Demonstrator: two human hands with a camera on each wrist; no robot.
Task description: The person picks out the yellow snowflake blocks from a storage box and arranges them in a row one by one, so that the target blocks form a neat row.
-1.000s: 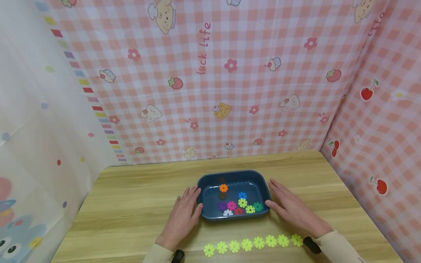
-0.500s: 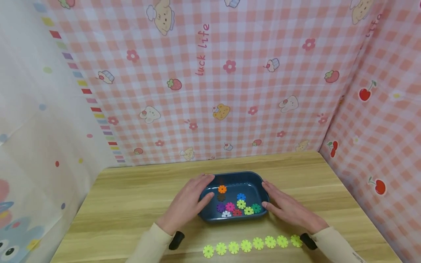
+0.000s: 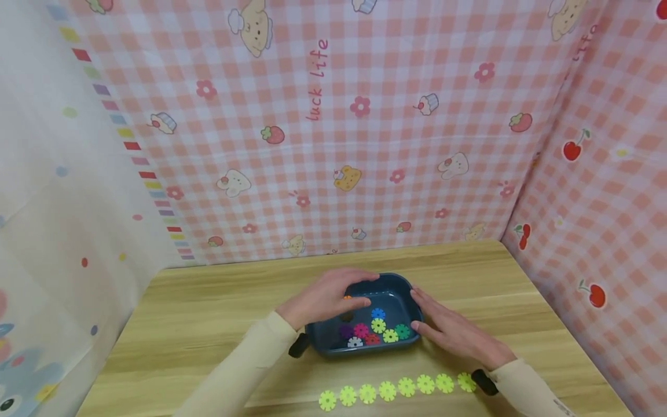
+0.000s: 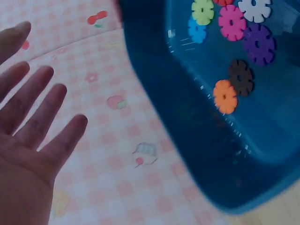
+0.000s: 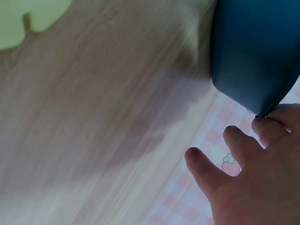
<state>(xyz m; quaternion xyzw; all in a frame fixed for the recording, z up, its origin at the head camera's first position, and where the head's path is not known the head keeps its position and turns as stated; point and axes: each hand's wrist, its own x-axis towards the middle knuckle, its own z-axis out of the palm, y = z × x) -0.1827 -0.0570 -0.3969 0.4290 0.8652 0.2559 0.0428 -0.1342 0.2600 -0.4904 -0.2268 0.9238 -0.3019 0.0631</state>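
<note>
A dark blue rectangular tray holds several flower-shaped plastic discs, among them a pink disc, a blue disc and a green disc. Over the tray's left part reaches my left hand, fingers extended and holding nothing. It partly covers an orange disc and a brown disc, both plain in the left wrist view. My right hand has its fingertips at the tray's right rim, thumb and fingers spread; the right wrist view shows them beside the tray's corner.
In front of the tray, a row of several yellow-green discs lies on the wooden table. The right wrist's black band is close to the row's right end. Pink checked cloth hangs behind the table.
My left hand has moved right from beside the tray's left rim to over its inside. The right hand stays by the right rim. The tray and discs keep their places on the table.
</note>
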